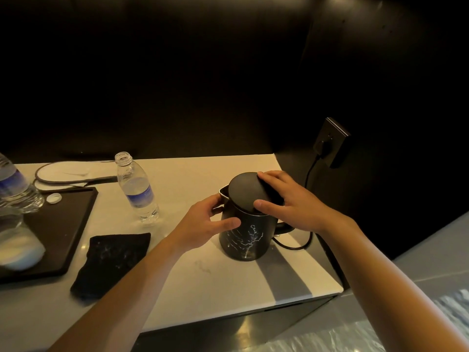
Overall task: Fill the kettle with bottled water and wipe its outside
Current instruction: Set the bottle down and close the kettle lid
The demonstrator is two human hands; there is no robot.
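Observation:
A black kettle point(245, 240) with a pale branch pattern stands on the white counter point(203, 280), right of centre. Its round black lid point(245, 191) is tilted, raised at the back. My right hand point(291, 201) rests on the lid, thumb at its front edge and fingers over its far side. My left hand point(205, 222) holds the kettle's body near the spout, thumb pressed on the front. An uncapped clear water bottle point(137, 189) with a blue label stands to the left. A dark folded cloth point(111, 262) lies flat near the counter's front.
A black tray point(66, 237) at the left carries a white bottle cap point(53, 198), a second bottle point(15, 186) and a blurred pale object point(17, 250). The kettle's cord point(308, 240) runs to a wall socket point(330, 143) at the right. The counter edge is near front right.

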